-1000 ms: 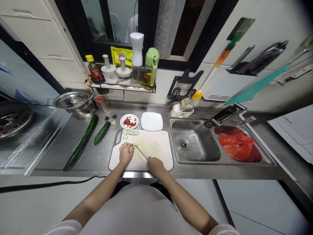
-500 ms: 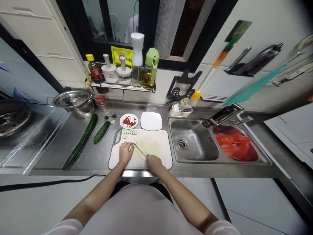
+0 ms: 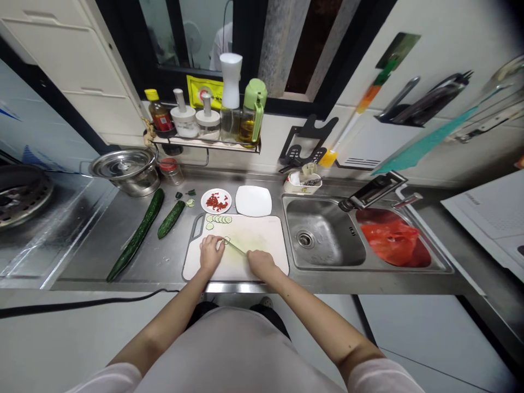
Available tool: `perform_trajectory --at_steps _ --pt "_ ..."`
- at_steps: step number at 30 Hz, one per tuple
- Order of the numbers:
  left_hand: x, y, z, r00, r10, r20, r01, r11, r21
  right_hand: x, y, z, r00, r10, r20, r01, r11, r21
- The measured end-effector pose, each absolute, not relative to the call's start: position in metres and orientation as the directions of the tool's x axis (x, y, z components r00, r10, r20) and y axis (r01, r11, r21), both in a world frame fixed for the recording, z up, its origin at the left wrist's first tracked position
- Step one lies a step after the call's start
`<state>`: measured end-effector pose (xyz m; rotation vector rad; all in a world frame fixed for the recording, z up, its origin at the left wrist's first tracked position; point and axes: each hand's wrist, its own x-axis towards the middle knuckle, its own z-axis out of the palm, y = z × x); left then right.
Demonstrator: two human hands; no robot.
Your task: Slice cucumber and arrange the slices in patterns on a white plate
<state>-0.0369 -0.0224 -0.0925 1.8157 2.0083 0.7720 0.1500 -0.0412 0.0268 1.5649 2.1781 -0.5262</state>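
Right hand wrapped around knife, blade angled far-left across cutting board; left hand curled beside blade tip, underside hidden, cannot tell hold. Cucumber slice at blade tip; row of slices at board's far left. Step in hand: apparently slicing. Next cut calls for fingertips tucked clear of edge.
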Motion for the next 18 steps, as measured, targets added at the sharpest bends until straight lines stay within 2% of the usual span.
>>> perform_trajectory --at_steps 18 --pt "-0.037 -0.023 -0.092 -0.131 0.983 0.131 0.803 0.028 0.596 0.155 -0.01 0.053 -0.39 0.749 -0.535 0.885 0.465 0.006"
